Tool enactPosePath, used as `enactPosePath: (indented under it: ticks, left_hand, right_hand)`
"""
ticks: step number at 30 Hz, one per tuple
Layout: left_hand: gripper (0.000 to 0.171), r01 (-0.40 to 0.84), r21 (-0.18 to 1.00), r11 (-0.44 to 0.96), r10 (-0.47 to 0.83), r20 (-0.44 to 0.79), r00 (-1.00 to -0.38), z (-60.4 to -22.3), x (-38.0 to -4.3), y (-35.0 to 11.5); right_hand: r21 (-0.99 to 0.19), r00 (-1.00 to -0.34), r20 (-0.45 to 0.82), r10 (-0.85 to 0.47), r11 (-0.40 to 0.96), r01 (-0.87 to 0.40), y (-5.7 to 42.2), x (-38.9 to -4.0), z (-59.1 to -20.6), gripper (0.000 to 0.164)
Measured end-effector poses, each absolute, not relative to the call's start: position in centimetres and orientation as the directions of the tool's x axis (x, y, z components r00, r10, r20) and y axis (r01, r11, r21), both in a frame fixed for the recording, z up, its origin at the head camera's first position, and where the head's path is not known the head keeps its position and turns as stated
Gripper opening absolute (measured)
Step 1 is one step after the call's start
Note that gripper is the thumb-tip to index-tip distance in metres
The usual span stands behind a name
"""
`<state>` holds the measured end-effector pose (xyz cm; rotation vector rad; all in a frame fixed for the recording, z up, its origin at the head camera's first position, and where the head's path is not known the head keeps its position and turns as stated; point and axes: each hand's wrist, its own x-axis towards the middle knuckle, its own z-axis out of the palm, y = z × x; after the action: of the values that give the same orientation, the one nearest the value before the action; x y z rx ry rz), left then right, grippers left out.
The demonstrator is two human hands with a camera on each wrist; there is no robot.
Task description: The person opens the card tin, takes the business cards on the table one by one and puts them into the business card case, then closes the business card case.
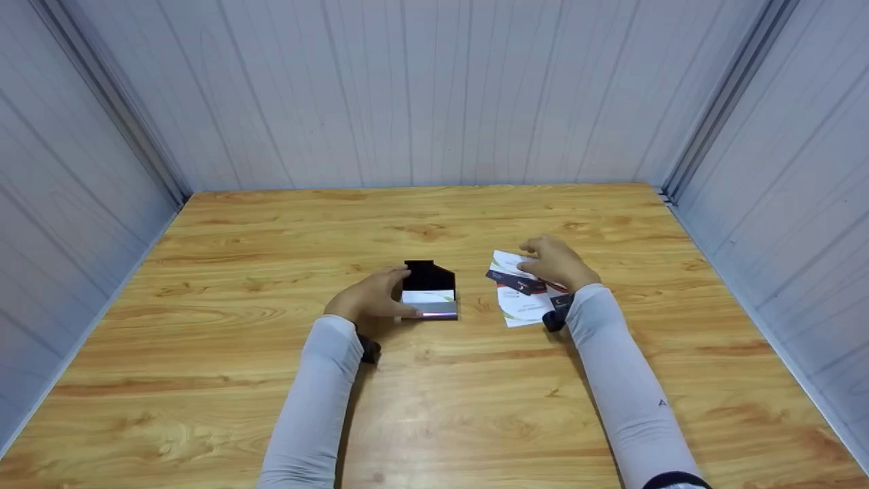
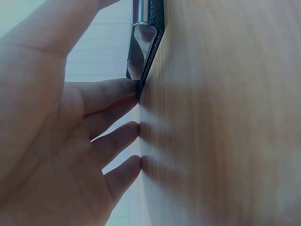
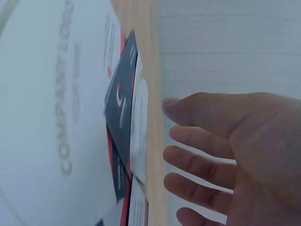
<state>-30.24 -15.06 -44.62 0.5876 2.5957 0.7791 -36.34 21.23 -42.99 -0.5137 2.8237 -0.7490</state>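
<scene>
A black business card case [image 1: 429, 277] with a shiny silver front lies with its lid open near the table's middle, a white card [image 1: 434, 296] showing in it. My left hand [image 1: 370, 295] holds the case at its left side, thumb at the front corner and fingers toward the back. In the left wrist view, a finger meets the case's [image 2: 144, 44] edge while other fingertips touch the table. Loose business cards [image 1: 521, 309], white and dark with red edges, lie overlapping to the right. Over them hovers my right hand [image 1: 557, 261], fingers relaxed and holding nothing. Its wrist view shows the dark card [image 3: 121, 101] close by.
The wood-grain table [image 1: 421, 401] carries the case and the cards, with a gap of bare wood between them. Pale panel walls [image 1: 434, 95] stand behind it and on both sides. Each wrist wears a small black camera.
</scene>
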Motion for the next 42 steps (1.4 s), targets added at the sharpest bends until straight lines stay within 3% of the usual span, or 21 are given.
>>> enactPosePath:
  ticks: [3, 7, 12, 17, 22, 29, 34, 39, 42]
  left_hand:
    - [0.099, 0.275, 0.588, 0.761, 0.481, -0.227, -0.847, -44.7, -30.2, -15.1]
    - [0.1, 0.268, 0.594, 0.758, 0.478, -0.228, -0.848, -44.7, -30.2, -15.1]
    - [0.099, 0.272, 0.588, 0.762, 0.48, -0.23, -0.847, -44.6, -30.3, -15.2]
    - [0.099, 0.267, 0.589, 0.763, 0.476, -0.232, -0.848, -44.6, -30.2, -15.2]
    - [0.098, 0.267, 0.603, 0.751, 0.483, -0.226, -0.846, -44.7, -30.2, -15.1]
    - [0.098, 0.272, 0.608, 0.746, 0.488, -0.221, -0.844, -44.9, -30.3, -15.2]
    - [0.099, 0.272, 0.602, 0.75, 0.485, -0.222, -0.846, -44.8, -30.3, -15.2]
    - [0.099, 0.269, 0.602, 0.752, 0.481, -0.222, -0.848, -44.9, -30.4, -15.3]
    - [0.1, 0.268, 0.604, 0.751, 0.481, -0.221, -0.848, -44.9, -30.4, -15.4]
  right_hand:
    - [-0.479, -0.929, -0.097, -0.357, 0.835, -0.271, 21.8, -36.4, -43.1, 0.048]
    - [-0.468, -0.93, -0.115, -0.348, 0.845, -0.259, 22.2, -36.5, -43.2, 0.024]
    - [-0.483, -0.924, -0.127, -0.36, 0.836, -0.259, 22.6, -36.7, -43.1, 0.035]
    - [-0.492, -0.92, -0.128, -0.371, 0.829, -0.266, 22.9, -36.8, -43.3, 0.026]
    - [-0.498, -0.924, -0.154, -0.35, 0.835, -0.233, 23.1, -37.0, -43.7, 0.05]
    - [-0.513, -0.923, -0.185, -0.337, 0.834, -0.202, 23.1, -36.9, -43.8, 0.055]
    - [-0.489, -0.933, -0.192, -0.303, 0.854, -0.177, 23.2, -36.8, -43.6, 0.053]
    - [-0.488, -0.938, -0.189, -0.29, 0.857, -0.166, 23.1, -36.8, -43.5, 0.035]
    - [-0.48, -0.94, -0.199, -0.276, 0.864, -0.152, 23.1, -37.0, -43.6, 0.033]
